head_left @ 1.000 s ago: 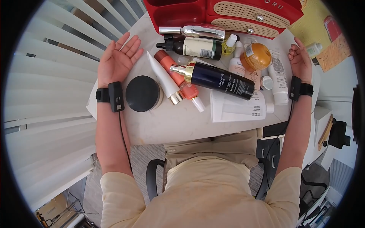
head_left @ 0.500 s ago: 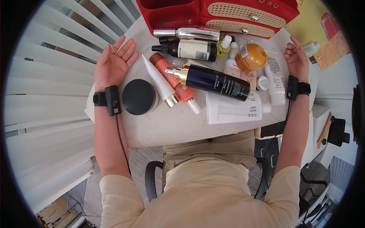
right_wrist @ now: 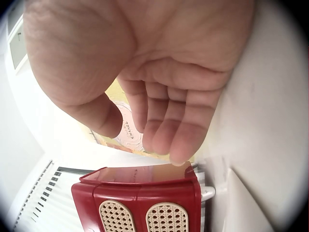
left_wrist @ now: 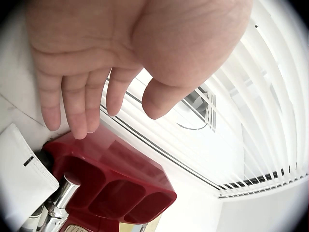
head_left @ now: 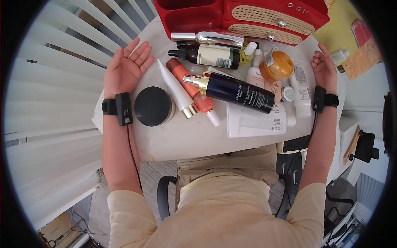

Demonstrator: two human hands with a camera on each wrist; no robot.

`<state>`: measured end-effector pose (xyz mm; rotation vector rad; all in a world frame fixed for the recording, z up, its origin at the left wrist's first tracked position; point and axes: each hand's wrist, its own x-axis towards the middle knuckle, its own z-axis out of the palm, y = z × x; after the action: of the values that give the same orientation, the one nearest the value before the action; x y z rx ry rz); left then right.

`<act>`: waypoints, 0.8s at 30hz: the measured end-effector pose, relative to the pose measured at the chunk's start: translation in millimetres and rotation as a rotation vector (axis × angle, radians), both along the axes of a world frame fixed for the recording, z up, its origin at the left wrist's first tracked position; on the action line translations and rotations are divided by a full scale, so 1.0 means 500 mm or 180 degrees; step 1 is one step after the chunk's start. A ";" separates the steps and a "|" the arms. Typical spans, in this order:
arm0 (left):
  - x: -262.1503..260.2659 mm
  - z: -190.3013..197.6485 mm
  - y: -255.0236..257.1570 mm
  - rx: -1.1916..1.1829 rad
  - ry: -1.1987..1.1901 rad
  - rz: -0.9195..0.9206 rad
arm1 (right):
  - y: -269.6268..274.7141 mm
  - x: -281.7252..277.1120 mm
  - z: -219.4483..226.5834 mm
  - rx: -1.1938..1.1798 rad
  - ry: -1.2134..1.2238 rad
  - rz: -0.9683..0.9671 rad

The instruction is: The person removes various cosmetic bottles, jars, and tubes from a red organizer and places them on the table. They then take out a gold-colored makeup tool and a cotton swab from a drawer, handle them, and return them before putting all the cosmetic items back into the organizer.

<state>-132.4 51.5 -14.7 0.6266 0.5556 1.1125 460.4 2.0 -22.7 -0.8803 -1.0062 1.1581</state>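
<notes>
My left hand (head_left: 126, 69) rests palm up at the left of the table, its fingers extended and holding nothing. Nearest to it are a jar with a black lid (head_left: 153, 106) and a white tube with a gold cap (head_left: 175, 87). On the right, my right hand (head_left: 325, 70) lies with its fingers loosely bent and nothing in them, beside a white printed tube (head_left: 302, 91). Between the hands lie a dark blue spray bottle (head_left: 240, 93), a coral bottle with a white cap (head_left: 205, 104), an orange jar (head_left: 278, 68) and a black pump bottle (head_left: 213, 56).
A red drawer organizer (head_left: 198, 20) with open compartments stands at the back. In front of it lies a silver bottle (head_left: 219, 39) near a small yellow bottle (head_left: 247, 55). A white flat pouch (head_left: 252, 124) is near the front edge. White blinds (head_left: 53, 91) border the left side.
The head view shifts slightly between frames. Both hands and the bottles keep their places on the table.
</notes>
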 end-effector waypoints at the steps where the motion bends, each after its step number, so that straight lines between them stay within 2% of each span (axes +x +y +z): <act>1: 0.000 0.001 0.000 -0.0033 0.0055 0.0052 | 0.000 0.000 0.000 -0.0006 0.0020 -0.0008; 24: 0.002 0.000 0.000 -0.0015 0.0075 -0.0011 | -0.002 -0.001 -0.002 0.0025 0.0071 -0.0039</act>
<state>-131.3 51.6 -14.8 0.6370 0.5770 1.1016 459.8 1.2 -23.5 -0.8647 -0.9853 1.1506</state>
